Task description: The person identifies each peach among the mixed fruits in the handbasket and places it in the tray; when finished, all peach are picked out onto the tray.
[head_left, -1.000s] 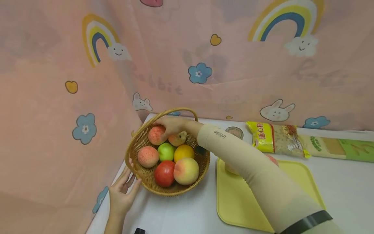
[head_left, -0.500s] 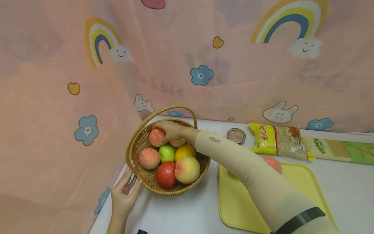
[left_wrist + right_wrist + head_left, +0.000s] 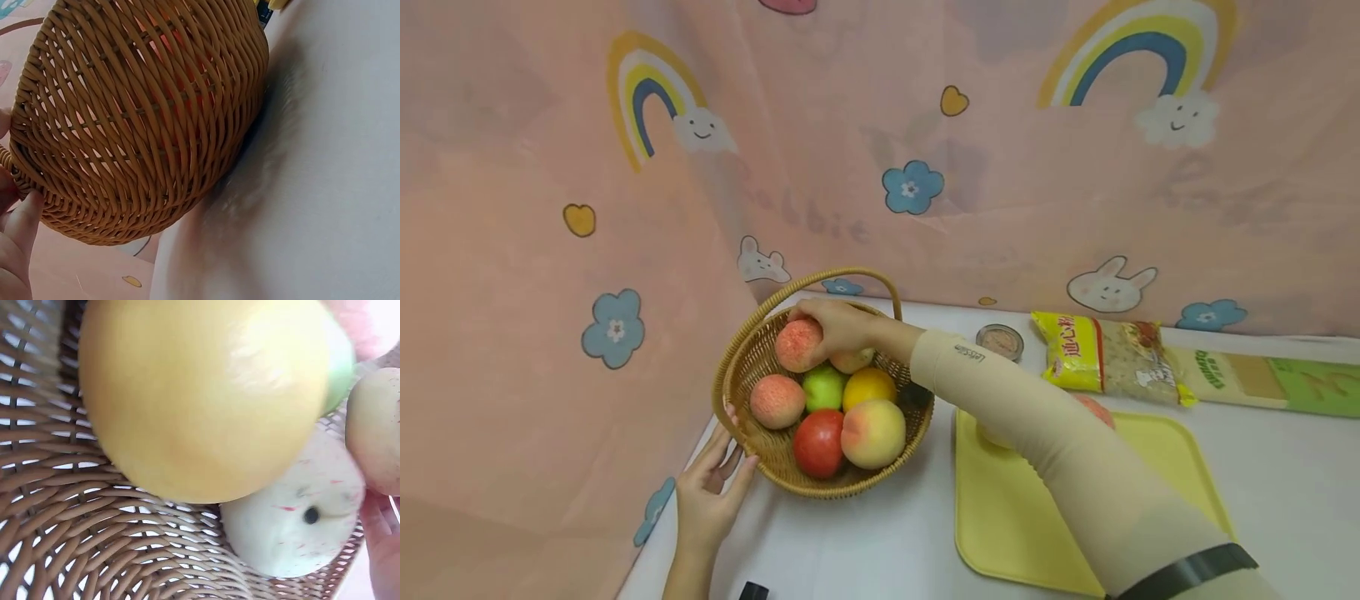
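My left hand (image 3: 707,500) holds the near-left rim of a round wicker basket (image 3: 835,492), beside the base of its handle. In the left wrist view its fingertips press on the woven rim (image 3: 28,169). Inside the basket, my right hand (image 3: 838,323) grips a rough pinkish-red peach (image 3: 797,346) at the back left. Partly under that hand lies a pale, speckled fruit (image 3: 294,525) with a dark spot. Around them are another pinkish peach (image 3: 777,401), a green apple (image 3: 823,388), an orange (image 3: 870,387), a shiny red fruit (image 3: 817,443) and a large yellow-pink peach (image 3: 874,434).
A yellow tray (image 3: 992,533) stands right of the basket, under the right sleeve (image 3: 1045,417), with pieces of fruit partly hidden. Behind it are a round tin (image 3: 1000,342), a yellow-ended pasta bag (image 3: 1112,358) and a long green packet (image 3: 1277,382). Printed cloth (image 3: 850,125) hangs behind.
My right hand has moved over the pale speckled fruit, covering more of it, and has closed round the peach. The basket has shifted slightly left, with my left hand still on its rim.
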`<state>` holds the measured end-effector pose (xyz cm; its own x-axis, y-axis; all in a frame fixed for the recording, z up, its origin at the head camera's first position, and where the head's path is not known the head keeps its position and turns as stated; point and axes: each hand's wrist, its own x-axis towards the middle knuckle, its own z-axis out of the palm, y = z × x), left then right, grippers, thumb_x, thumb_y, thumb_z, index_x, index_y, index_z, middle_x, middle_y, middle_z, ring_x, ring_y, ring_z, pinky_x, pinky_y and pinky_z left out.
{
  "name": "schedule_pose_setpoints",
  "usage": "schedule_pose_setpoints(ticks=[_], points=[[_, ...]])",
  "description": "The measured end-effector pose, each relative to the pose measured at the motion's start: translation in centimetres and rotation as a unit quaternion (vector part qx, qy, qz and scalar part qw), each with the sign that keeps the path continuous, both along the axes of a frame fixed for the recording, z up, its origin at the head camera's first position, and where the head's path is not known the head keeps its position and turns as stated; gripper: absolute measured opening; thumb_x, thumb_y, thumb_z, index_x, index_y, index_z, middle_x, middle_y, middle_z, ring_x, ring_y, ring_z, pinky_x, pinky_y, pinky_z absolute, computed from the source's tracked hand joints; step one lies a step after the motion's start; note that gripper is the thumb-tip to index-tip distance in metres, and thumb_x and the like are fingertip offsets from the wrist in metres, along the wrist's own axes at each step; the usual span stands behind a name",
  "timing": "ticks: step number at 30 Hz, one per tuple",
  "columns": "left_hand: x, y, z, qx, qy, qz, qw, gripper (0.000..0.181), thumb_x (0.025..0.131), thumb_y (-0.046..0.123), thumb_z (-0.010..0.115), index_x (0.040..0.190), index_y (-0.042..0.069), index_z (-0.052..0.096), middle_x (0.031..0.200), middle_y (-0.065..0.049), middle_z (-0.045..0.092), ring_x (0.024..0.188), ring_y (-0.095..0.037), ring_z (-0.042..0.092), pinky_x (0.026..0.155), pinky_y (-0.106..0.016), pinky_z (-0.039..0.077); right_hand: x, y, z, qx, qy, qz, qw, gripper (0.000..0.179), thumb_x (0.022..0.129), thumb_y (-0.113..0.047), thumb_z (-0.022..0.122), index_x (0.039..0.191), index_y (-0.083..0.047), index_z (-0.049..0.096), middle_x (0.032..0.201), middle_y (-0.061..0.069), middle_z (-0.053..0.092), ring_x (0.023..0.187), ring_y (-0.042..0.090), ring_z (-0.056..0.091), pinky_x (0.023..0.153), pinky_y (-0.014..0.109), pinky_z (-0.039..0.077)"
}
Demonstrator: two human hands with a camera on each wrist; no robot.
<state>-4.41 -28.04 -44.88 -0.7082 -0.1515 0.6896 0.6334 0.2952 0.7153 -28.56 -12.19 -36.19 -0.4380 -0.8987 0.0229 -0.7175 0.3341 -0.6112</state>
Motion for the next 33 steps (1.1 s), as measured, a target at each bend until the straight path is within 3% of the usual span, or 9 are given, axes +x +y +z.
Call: schedule_pose_setpoints(ticks=[6,12,19,27,33], points=[[0.0,-0.2,0.3,0.013,-0.014,-0.009,0.9998,0.058,0.071,-0.033,0.056,0.126,-0.025,0.040,0.142,-0.032,0.037,0.135,-0.021,0.042,0.099,-0.024,0.046,1.0,1.1,2.1,0.008,-0.016,0.003,0.9998,0.066,0.076,-0.025,0.080,0.133,-0.011,0.049,0.132,0.003,0.052,0.116,0.015,0.051,0.101,0.026,0.047],[0.0,-0.3,0.4,0.010,-0.001,-0.013,0.9999,0.058,0.070,-0.034,0.055,0.125,-0.026,0.040,0.142,-0.031,0.038,0.135,-0.020,0.041,0.098,-0.026,0.045,2.5,2.8,4.0,-0.010,-0.038,0.006,0.9992,0.064,0.076,-0.027,0.080,0.132,-0.015,0.049,0.129,-0.002,0.053,0.114,0.010,0.051,0.100,0.023,0.046],[-0.1,-0.3,0.4,0.005,0.002,-0.017,0.9998,0.059,0.068,-0.035,0.055,0.125,-0.027,0.040,0.143,-0.031,0.037,0.135,-0.020,0.041,0.098,-0.026,0.045,4.3,6.7,5.6,-0.050,-0.071,0.018,0.9961,0.065,0.076,-0.024,0.080,0.132,-0.013,0.048,0.128,-0.003,0.055,0.114,0.009,0.053,0.100,0.023,0.048],[-0.2,-0.1,0.4,0.015,0.008,-0.021,0.9996,0.058,0.068,-0.035,0.054,0.124,-0.027,0.040,0.142,-0.028,0.039,0.134,-0.020,0.042,0.098,-0.027,0.045,5.8,13.7,4.8,-0.124,-0.115,0.001,0.9856,0.067,0.076,-0.019,0.080,0.134,-0.010,0.047,0.130,0.002,0.053,0.120,0.016,0.051,0.107,0.037,0.046],[0.0,-0.1,0.3,0.020,0.004,-0.026,0.9995,0.058,0.069,-0.035,0.053,0.125,-0.028,0.039,0.144,-0.029,0.036,0.136,-0.020,0.041,0.098,-0.025,0.045,7.5,19.6,3.1,-0.142,-0.102,-0.066,0.9824,0.069,0.076,-0.023,0.081,0.135,-0.014,0.047,0.135,-0.001,0.052,0.125,0.018,0.048,0.106,0.040,0.047]])
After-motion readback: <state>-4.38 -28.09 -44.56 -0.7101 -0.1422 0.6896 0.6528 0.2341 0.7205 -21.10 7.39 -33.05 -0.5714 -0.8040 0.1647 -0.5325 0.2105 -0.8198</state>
